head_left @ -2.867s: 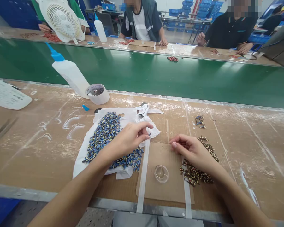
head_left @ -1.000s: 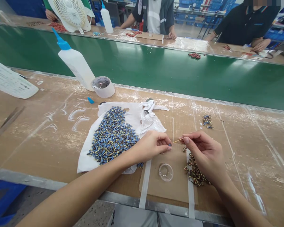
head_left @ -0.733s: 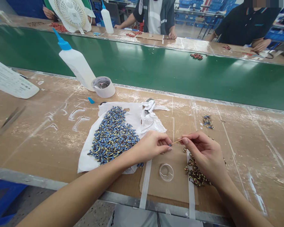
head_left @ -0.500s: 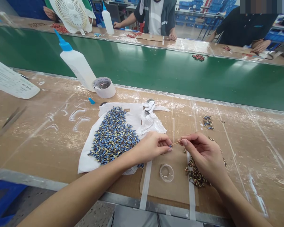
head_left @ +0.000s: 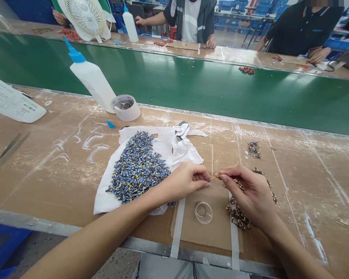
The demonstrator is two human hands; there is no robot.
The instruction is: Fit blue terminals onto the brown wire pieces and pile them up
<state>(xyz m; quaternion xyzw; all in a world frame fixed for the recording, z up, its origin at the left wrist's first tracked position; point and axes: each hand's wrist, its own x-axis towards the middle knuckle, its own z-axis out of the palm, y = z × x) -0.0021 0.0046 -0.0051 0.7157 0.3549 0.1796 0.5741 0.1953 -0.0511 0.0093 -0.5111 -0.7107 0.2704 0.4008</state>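
Note:
My left hand (head_left: 189,179) pinches a tiny blue piece (head_left: 208,181) between thumb and fingertips. With thumb and forefinger, my right hand (head_left: 247,190) grips a thin wooden toothpick (head_left: 215,177), its tip touching or very near the piece. Left of my hands, a heap of small blue and yellow pieces (head_left: 139,168) lies on a white plastic bag (head_left: 103,199). A small clear cup (head_left: 203,213) stands below my hands on a taped cardboard sheet (head_left: 206,238). Dark and cream pieces (head_left: 240,217) lie in a pile under and beside my right hand, which partly hides them.
A white squeeze bottle (head_left: 94,83) with a blue nozzle stands by a tape roll (head_left: 126,108). A blue cap (head_left: 110,124), tweezers (head_left: 13,147) and another bottle (head_left: 14,100) lie leftward. Few blue pieces (head_left: 254,149) sit at right. Beyond the green belt (head_left: 177,85), people sit working.
My hands stay in nearly the same place, and the toothpick lies slightly flatter against the piece. The view has shifted a little. Across the belt, one person's hand has lifted near the far bottle.

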